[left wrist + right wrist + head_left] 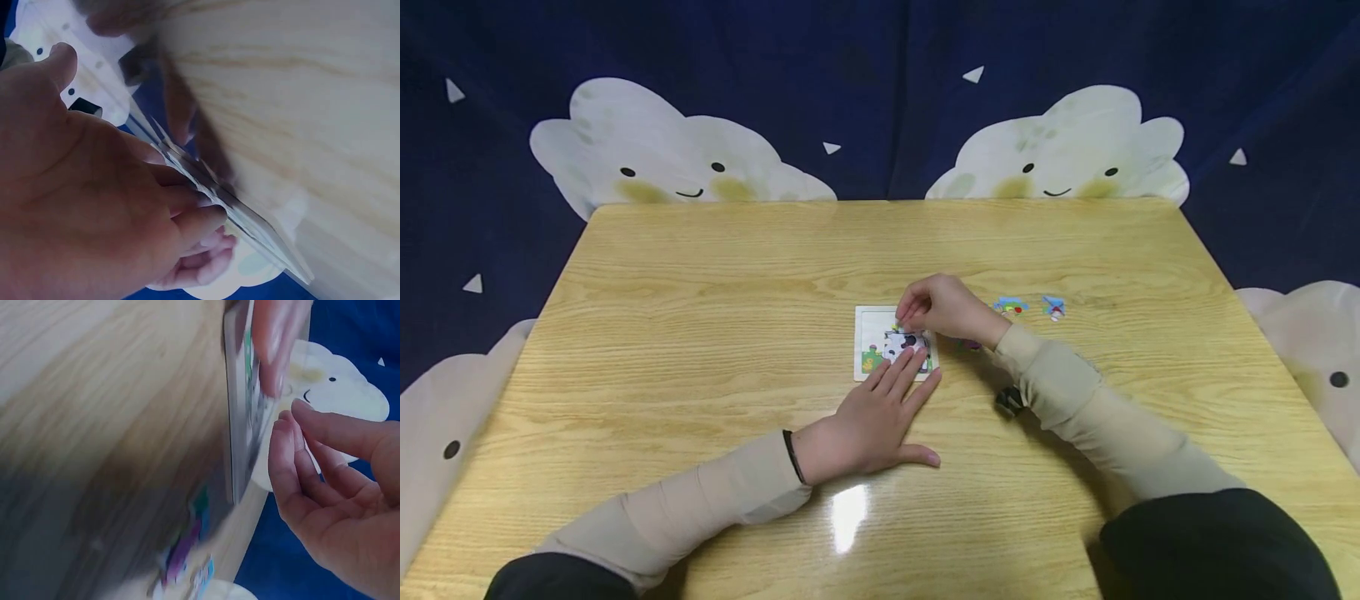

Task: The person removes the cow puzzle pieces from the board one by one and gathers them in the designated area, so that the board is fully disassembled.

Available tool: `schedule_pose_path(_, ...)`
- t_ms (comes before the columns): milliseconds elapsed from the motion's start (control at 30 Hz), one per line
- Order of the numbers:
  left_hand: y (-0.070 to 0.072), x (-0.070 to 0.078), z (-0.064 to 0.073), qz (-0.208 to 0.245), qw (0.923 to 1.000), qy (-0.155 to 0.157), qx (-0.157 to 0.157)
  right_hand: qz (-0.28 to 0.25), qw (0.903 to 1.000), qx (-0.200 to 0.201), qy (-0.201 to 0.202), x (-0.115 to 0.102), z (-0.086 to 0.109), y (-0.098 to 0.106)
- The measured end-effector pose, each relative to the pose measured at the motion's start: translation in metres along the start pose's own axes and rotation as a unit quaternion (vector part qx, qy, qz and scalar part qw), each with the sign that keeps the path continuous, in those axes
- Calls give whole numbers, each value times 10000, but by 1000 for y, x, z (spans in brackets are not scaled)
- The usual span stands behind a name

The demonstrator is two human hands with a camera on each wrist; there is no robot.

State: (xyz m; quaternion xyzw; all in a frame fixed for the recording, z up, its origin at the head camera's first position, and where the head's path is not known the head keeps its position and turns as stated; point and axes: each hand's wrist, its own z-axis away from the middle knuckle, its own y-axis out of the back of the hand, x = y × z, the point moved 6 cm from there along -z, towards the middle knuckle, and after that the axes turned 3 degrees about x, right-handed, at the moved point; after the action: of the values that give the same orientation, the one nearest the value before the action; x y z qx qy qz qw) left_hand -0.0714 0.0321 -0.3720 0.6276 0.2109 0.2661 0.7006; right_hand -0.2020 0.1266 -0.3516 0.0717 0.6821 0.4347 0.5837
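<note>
A square white-framed jigsaw puzzle (859, 333) with a black-and-white spotted picture and green corners lies on the table. My left hand (872, 421) rests its straight fingers on the puzzle's lower part, thumb spread out to the side. In the left wrist view, those fingertips meet the thin board (265, 234). My right hand (946, 307) is over the upper right of the puzzle, thumb and fingers brought together. A small puzzle piece (896, 327) with yellow-green on it shows at the right fingertips, mostly hidden by them. From the right wrist, the pinching fingertips appear close beside the board (234, 425).
Loose puzzle pieces lie to the right of the board: a blue-and-green one (1011, 305), a blue one with red (1054, 307), and a purple one (967, 343) partly under the right wrist. A dark blue curtain (880, 83) with smiling clouds hangs behind the wooden table (715, 292).
</note>
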Motion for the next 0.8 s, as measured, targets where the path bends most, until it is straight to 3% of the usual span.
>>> schedule_pose_path(233,0,1,-6,-125,9998,24,-127,216,9997,-83,-126,-3,-8,-10)
schedule_pose_path(533,1,-1,-8,252,9978,45,-612,208,9994,-56,-267,-1,-10,-10)
schedule_pose_path(800,1,-1,-6,373,9977,41,-560,-140,9993,33,-346,-1,-9,-7)
